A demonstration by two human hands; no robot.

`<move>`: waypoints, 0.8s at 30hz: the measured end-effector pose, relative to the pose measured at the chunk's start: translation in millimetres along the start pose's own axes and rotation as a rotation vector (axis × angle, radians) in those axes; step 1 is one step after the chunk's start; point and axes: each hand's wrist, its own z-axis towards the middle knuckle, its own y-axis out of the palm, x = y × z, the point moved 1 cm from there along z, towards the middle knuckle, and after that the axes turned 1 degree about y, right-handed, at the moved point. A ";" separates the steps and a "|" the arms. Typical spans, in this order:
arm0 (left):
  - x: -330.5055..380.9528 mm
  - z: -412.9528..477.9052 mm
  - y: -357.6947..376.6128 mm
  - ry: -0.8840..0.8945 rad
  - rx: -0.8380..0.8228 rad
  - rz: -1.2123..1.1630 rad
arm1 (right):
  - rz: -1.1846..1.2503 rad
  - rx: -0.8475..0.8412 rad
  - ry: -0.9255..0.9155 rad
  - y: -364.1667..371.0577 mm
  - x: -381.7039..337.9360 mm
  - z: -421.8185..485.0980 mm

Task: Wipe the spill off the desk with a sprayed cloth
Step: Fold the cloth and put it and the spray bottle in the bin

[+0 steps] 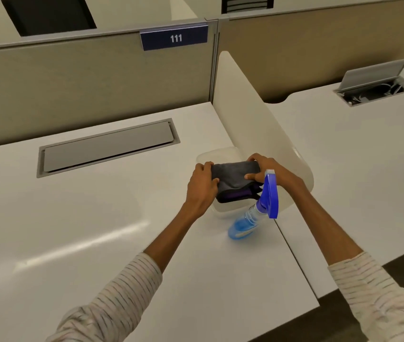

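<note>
My left hand [202,185] and right hand [267,170] both grip the folded grey cloth [235,177], fingers clamped on its two short ends, thumbs on top. The cloth sits between my hands, over a clear tub [220,211] near the right edge of the worktop [85,218] (a purple layer shows under the grey). The spray bottle [255,213], blue liquid inside, stands just beside the tub on its near side, its blue trigger head close to my right wrist.
</note>
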 end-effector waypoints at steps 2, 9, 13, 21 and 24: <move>4.3 0.0 3.8 -0.018 0.007 0.168 | 0.008 0.005 -0.003 4.5 4.1 2.2; 0.3 0.4 2.2 0.002 -0.028 0.469 | -0.048 0.089 -0.064 17.3 -0.7 -4.4; -4.6 -4.0 11.3 0.041 -0.055 0.542 | -0.167 0.101 -0.103 30.1 -7.1 -4.0; -19.9 -3.1 30.3 -0.007 -0.060 0.524 | -0.416 0.192 -0.186 35.1 -8.0 -0.9; -21.7 1.8 31.8 -0.063 -0.118 0.371 | -0.483 0.172 -0.142 40.0 -11.6 0.7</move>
